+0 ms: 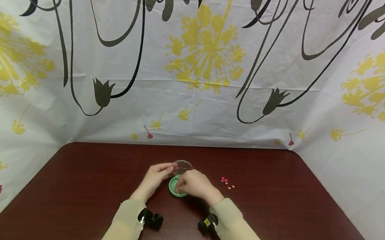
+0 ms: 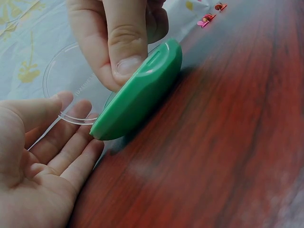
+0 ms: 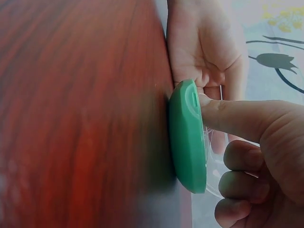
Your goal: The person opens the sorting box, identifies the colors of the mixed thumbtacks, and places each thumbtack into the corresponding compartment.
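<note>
A round green case rests on the table with its clear lid raised at the far side. My left hand holds the rim of this lid between thumb and fingers, as the left wrist view shows with the lid upright. From the right, my right hand reaches over the green case, thumb and forefinger dipping inside. In the right wrist view the thumb goes in past the rim of the case, and the other fingers are curled. The fingertips are hidden by the wall, so I cannot tell what they pinch.
Several small pink and orange pieces, like push pins, lie in a loose group on the dark red-brown table, right of the case. A white cloth with yellow and grey plant prints hangs behind the table and at both sides.
</note>
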A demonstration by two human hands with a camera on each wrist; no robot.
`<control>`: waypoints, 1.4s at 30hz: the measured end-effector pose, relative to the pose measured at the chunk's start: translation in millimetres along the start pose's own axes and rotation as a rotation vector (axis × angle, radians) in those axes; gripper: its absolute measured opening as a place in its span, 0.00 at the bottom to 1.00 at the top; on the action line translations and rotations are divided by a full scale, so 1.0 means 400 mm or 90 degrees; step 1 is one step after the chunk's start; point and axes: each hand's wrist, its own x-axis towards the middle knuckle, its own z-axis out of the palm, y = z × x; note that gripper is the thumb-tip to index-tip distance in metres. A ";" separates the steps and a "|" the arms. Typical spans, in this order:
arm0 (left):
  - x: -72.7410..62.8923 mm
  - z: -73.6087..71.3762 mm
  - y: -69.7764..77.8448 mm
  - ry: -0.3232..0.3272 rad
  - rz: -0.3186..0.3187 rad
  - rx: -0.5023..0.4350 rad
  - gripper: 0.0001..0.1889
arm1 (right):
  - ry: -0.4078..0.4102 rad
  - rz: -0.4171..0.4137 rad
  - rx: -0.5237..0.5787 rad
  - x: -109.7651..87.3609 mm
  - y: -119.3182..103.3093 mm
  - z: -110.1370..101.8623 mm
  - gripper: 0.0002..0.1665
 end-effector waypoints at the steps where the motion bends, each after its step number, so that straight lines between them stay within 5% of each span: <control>1: 0.000 0.000 0.000 -0.001 0.001 0.000 0.15 | -0.001 0.000 -0.001 0.001 0.000 0.000 0.03; 8: -0.002 0.000 0.002 -0.001 0.010 0.002 0.16 | -0.020 -0.020 0.036 -0.003 0.006 -0.019 0.03; 13: -0.005 0.004 0.004 -0.003 0.014 0.001 0.16 | -0.002 -0.028 0.090 -0.025 0.040 -0.082 0.03; 16: -0.005 0.008 0.005 -0.004 0.011 0.009 0.16 | 0.051 0.028 0.077 -0.055 0.084 -0.134 0.03; 19: -0.005 0.009 0.005 -0.006 0.009 0.019 0.15 | 0.082 0.140 0.043 -0.090 0.133 -0.173 0.02; 23: -0.006 0.008 0.004 -0.004 0.008 0.028 0.16 | 0.059 0.260 0.035 -0.126 0.184 -0.194 0.04; 30: -0.007 0.006 0.002 0.000 0.000 0.029 0.17 | 0.016 0.309 0.070 -0.140 0.221 -0.181 0.11; 42: -0.004 0.005 0.002 0.003 -0.002 0.017 0.15 | 0.021 0.364 0.047 -0.140 0.217 -0.174 0.10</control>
